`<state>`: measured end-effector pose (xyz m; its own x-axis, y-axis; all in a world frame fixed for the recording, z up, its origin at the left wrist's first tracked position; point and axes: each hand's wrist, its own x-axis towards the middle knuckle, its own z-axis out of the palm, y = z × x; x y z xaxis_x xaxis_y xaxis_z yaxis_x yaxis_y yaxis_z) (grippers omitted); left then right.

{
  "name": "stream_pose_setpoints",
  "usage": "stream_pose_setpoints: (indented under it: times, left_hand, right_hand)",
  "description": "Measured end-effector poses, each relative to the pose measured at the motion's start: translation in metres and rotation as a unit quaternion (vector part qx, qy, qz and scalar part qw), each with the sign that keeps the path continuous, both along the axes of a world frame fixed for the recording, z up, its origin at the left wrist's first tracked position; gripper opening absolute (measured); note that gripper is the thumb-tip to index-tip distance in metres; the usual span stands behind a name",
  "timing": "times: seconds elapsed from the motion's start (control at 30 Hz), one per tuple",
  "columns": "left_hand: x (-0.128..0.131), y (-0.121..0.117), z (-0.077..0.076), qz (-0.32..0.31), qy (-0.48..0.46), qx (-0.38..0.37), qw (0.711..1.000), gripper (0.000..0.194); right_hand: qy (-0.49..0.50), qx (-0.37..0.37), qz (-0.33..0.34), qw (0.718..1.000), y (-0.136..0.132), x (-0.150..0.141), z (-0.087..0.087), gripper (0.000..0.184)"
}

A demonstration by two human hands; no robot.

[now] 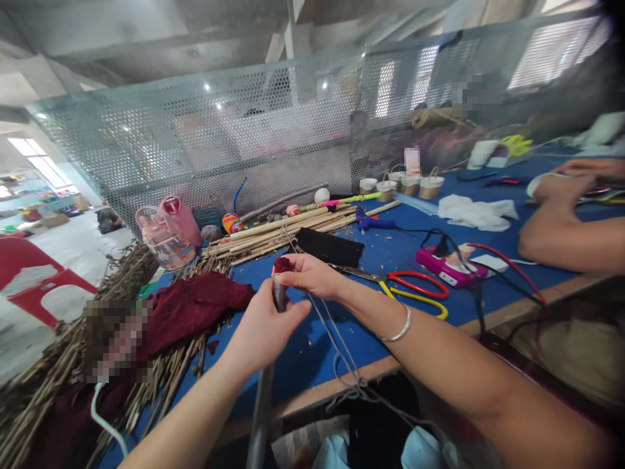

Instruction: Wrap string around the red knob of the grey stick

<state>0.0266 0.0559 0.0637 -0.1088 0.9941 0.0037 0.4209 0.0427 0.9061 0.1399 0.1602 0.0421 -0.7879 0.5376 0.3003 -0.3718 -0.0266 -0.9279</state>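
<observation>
A long grey rod (262, 410) stands nearly upright in front of me, its lower end below the table edge. My left hand (256, 326) is closed around it near the top. At the tip sits a small dark red piece of cloth (282, 264), pinched by the fingers of my right hand (310, 276), which also touch the rod's end. Thin grey yarn (359, 384) trails from beside the hands down over the table edge in a loose tangle. Right of the hands lie scissors (417, 284) with red and yellow handles.
Dark red fabric (195, 303) covers dry stalks (166, 384) at left. Behind are pale sticks (273, 231), a black pad (331, 247), a blue glue gun (374, 221) and a pink bottle (170, 231). A purple power strip (449, 268) with cords and another person's arm (561, 228) are at right.
</observation>
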Motion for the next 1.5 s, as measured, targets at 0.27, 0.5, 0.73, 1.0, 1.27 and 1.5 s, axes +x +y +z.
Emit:
stream_pose_setpoints:
  times: [0.27, 0.5, 0.73, 1.0, 1.27, 1.5]
  left_hand:
    - [-0.007, -0.004, -0.007, -0.004, -0.224, -0.018, 0.974, 0.022]
    - [-0.021, -0.006, -0.006, 0.003, -0.26, 0.012, 0.966, 0.021]
    - [-0.022, -0.005, -0.01, 0.013, -0.285, 0.015, 0.958, 0.024]
    - [-0.024, 0.001, -0.007, 0.038, -0.385, -0.097, 0.917, 0.037]
    - [-0.024, 0.007, -0.017, 0.065, -0.222, 0.008, 0.973, 0.033]
    - [-0.015, 0.005, -0.019, 0.108, -0.071, 0.077, 0.989, 0.032]
  right_hand:
    - [-0.068, 0.062, -0.125, 0.988, -0.006, -0.003, -0.001, 0.039]
    - [-0.087, 0.245, -0.179, 0.949, -0.02, 0.0, 0.001, 0.02]
    - [-0.11, 0.29, -0.17, 0.935, -0.012, 0.001, 0.0, 0.019]
    - [-0.118, 0.245, -0.089, 0.958, -0.004, 0.0, -0.004, 0.025]
    - [-0.088, 0.133, -0.21, 0.965, 0.006, 0.0, -0.009, 0.07]
    - [-0.104, -0.165, -0.007, 0.981, -0.016, -0.004, 0.003, 0.054]
